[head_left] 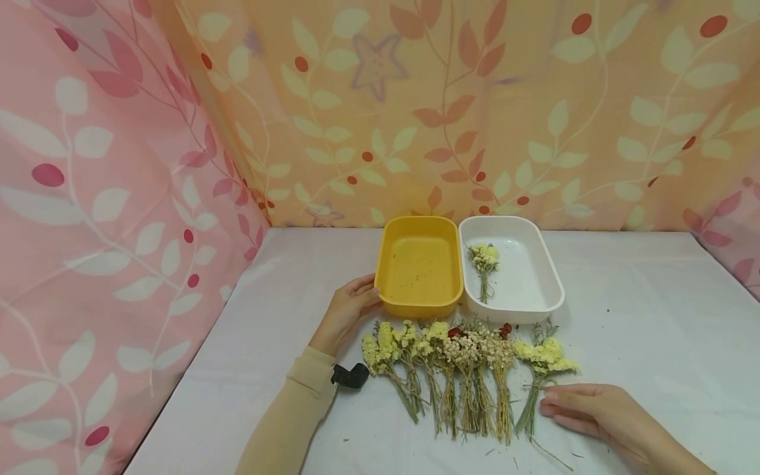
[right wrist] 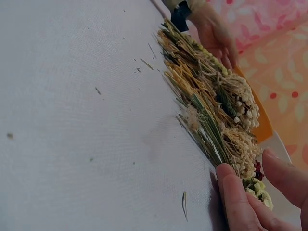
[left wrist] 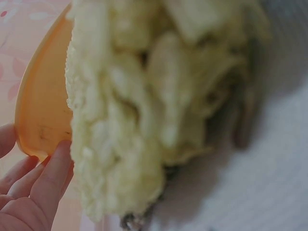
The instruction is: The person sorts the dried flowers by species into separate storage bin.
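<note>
My left hand rests against the left side of the yellow tray, its fingers fairly straight at the wall and rim. My right hand is beside the stems of the rightmost dried flower bunch, which has pale yellow heads. In the right wrist view the fingertips meet those stems, while the thumb stands apart. Several tied bunches, yellow, cream and dark red, lie in a row before the trays. A small yellow bunch lies inside the white tray. Blurred yellow blooms fill much of the left wrist view.
The two trays stand side by side near the patterned curtain at the back. Loose stem bits are scattered on the white tablecloth. A black strap sits on the left wrist.
</note>
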`<state>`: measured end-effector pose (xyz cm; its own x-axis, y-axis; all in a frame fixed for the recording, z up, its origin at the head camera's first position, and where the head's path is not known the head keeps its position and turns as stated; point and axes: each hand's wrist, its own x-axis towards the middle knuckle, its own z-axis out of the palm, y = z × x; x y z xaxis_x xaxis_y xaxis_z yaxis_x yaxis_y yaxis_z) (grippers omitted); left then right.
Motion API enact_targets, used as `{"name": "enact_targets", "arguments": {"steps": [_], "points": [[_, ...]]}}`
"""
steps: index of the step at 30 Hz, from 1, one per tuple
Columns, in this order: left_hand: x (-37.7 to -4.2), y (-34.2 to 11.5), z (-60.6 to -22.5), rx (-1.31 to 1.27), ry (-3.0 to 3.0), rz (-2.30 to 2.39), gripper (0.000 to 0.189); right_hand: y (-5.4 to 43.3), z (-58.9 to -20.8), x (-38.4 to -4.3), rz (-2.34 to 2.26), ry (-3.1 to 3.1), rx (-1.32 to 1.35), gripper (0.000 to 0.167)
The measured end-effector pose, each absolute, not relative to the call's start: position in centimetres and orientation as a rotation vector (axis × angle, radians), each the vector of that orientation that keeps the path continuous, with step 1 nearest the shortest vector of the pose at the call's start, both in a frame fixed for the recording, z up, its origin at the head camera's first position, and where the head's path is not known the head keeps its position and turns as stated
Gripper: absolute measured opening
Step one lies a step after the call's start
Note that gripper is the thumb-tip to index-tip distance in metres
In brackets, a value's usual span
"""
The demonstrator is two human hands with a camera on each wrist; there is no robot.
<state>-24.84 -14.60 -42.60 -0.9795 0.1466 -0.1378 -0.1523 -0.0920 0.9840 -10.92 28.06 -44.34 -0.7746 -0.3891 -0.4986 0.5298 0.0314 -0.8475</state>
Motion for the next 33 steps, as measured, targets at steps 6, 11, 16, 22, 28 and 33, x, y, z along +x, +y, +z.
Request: {"name": "enact_targets", "arguments": {"steps": [6,11,16,22,28,33], "points": [[-24.9,-14.6,-42.7,-0.017,1.967,2.187,0.048,27.7,-44.4,-10.9,-1.813,1.659,0.167,0.034],[-25.0,-14.5,-42.7,-0.018,1.971,2.195,0.048,27.2,-44.3,-10.9,-1.808,1.666,0.193,0.033],[-25.1,-14.5,-43.0,-0.016,1.982,2.198,0.048,26.9,-44.3,-10.9,-1.811,1.632,0.181,0.030],[-25.2,-14.5,-43.0,-0.013,1.988,2.196,0.048,26.3,-44.3,-11.0,-1.846,1.585,0.172,0.028],[-25.0,-14.5,-42.9,-0.009,2.004,2.181,0.048,25.8,-44.5,-10.9,-1.908,1.560,0.199,0.024],[-24.9,-14.5,-42.8,-0.008,1.996,2.178,0.048,25.6,-44.5,-10.9,-1.941,1.532,0.255,0.018]]}}
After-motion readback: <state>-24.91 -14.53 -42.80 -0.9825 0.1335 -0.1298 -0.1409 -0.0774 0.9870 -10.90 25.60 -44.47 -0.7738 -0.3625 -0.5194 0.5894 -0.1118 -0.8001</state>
